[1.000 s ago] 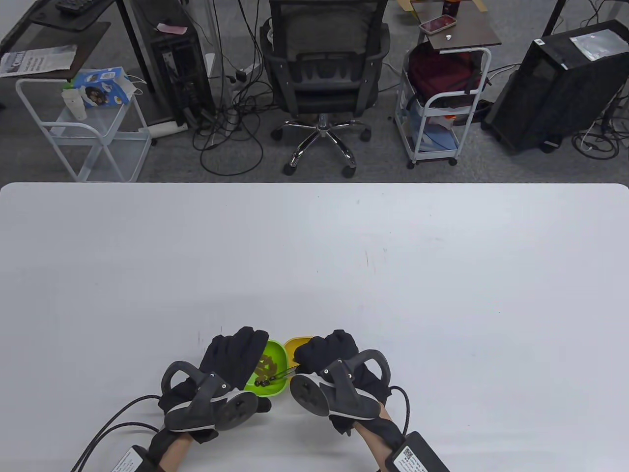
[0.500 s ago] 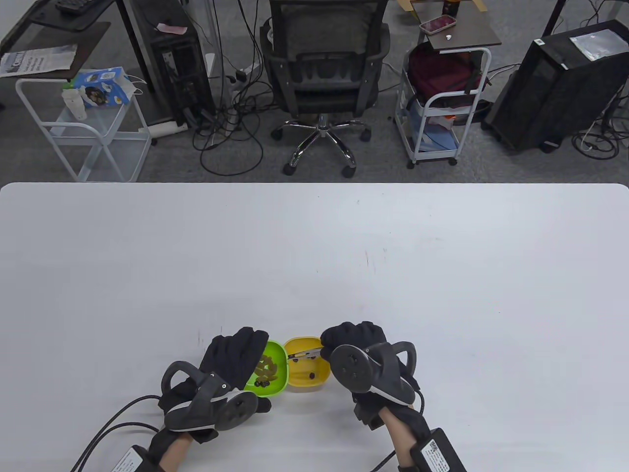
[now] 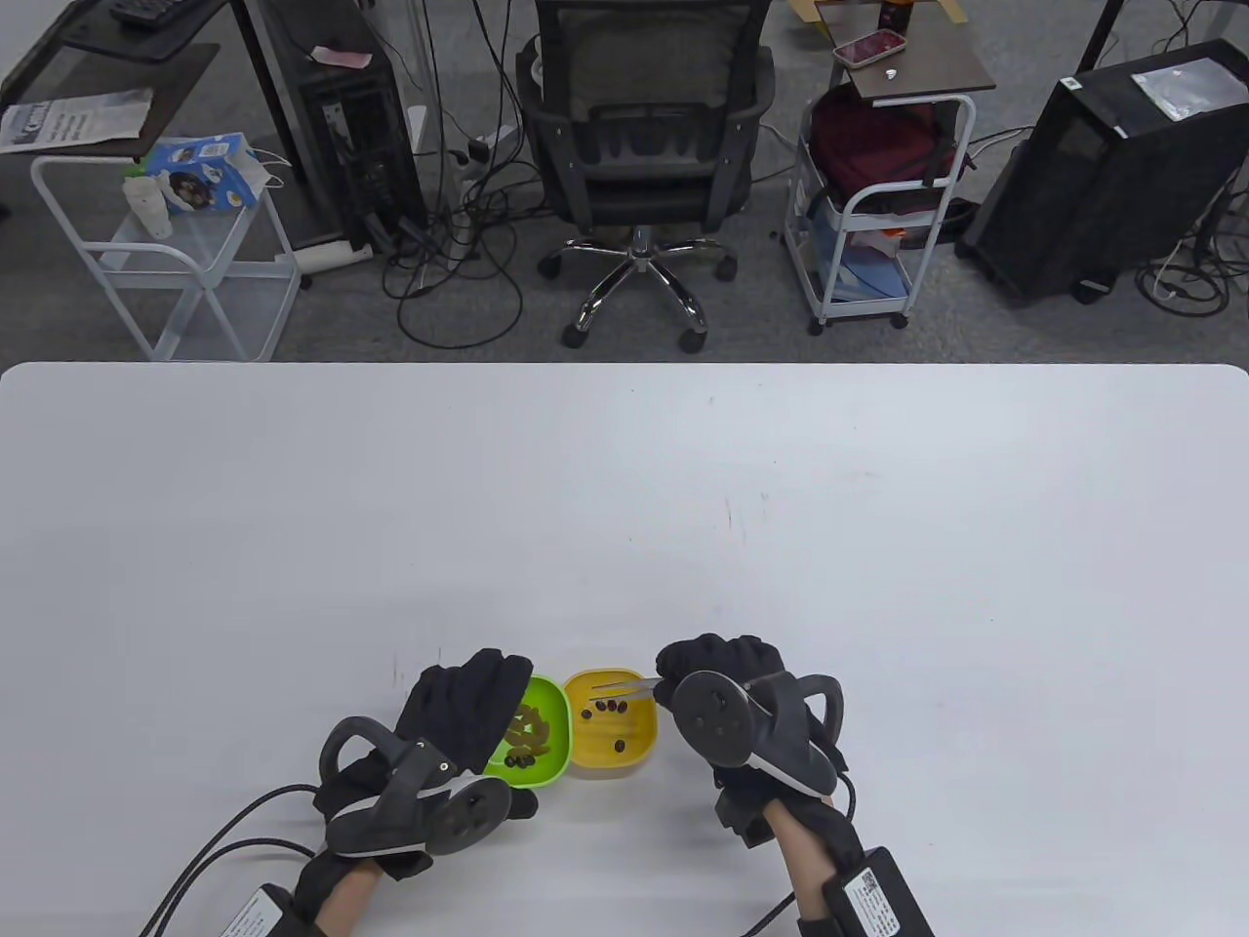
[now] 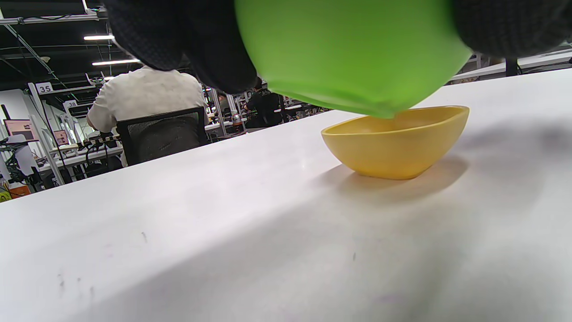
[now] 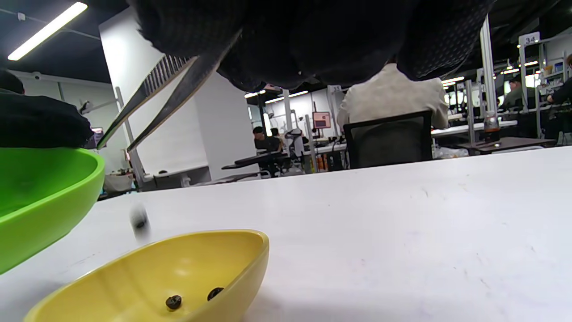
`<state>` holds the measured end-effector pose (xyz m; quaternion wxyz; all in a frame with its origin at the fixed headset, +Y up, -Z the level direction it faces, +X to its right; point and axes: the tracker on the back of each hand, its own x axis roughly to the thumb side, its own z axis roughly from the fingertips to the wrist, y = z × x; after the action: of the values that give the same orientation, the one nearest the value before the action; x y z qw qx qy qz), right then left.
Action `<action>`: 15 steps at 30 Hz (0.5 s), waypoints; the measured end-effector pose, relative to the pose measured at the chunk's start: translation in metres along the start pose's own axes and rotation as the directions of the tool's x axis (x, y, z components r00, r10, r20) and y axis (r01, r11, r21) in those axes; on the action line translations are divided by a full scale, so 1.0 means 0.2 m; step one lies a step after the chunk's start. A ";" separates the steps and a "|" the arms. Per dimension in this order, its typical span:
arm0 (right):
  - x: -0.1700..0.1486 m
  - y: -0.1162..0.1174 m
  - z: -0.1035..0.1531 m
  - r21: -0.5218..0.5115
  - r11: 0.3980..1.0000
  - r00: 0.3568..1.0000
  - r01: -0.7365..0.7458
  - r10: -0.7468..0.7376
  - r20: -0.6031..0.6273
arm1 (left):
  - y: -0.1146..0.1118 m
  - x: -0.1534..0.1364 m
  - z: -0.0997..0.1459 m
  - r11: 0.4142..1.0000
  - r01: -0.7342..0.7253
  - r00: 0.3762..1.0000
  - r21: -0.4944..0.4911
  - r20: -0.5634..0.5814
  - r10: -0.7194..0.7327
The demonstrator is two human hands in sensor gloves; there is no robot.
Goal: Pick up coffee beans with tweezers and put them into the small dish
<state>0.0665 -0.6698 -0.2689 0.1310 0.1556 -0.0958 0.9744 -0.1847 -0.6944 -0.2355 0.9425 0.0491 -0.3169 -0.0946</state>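
Yellow dish (image 3: 615,756) between hands; tweezers (image 3: 624,689) above it, tips parted.

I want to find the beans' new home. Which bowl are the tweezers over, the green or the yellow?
The yellow bowl. The tweezers in the right hand reach over it, while the green bowl is held by the left hand.

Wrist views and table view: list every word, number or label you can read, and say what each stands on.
"35": white sign on a rack, left wrist view.
"34": sign on a post, right wrist view.
Too small or blurred: newspaper, blue carton, wrist-pack label, a second placard.
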 end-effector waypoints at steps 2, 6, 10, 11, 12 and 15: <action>0.01 0.00 0.00 -0.022 1.000 1.000 -0.004 0.004 0.010 | 0.00 0.00 0.00 1.000 -0.001 1.000 0.002 0.000 0.001; 0.06 -0.02 0.02 -0.060 0.998 0.998 -0.017 0.021 0.064 | 0.00 0.00 0.00 1.000 0.001 1.000 0.001 0.000 -0.001; 0.14 -0.01 0.03 -0.060 0.997 0.991 -0.040 0.047 0.122 | 0.00 0.00 0.00 1.000 0.002 1.000 -0.001 0.000 -0.002; 0.15 -0.01 0.04 -0.057 0.997 0.990 -0.046 0.053 0.133 | 0.00 0.00 0.00 1.000 0.001 1.000 0.000 0.000 -0.001; 0.17 0.00 0.04 -0.050 0.997 0.987 -0.054 0.061 0.147 | 0.00 0.00 0.00 1.000 0.001 1.000 -0.001 -0.001 -0.001; 0.20 0.03 0.04 -0.035 0.998 0.983 -0.058 0.063 0.172 | 0.00 0.00 0.00 1.000 0.002 1.000 -0.001 -0.001 -0.002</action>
<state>0.0296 -0.6672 -0.2489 0.0948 0.2348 -0.1261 0.9592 -0.1848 -0.6943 -0.2354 0.9424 0.0490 -0.3165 -0.0960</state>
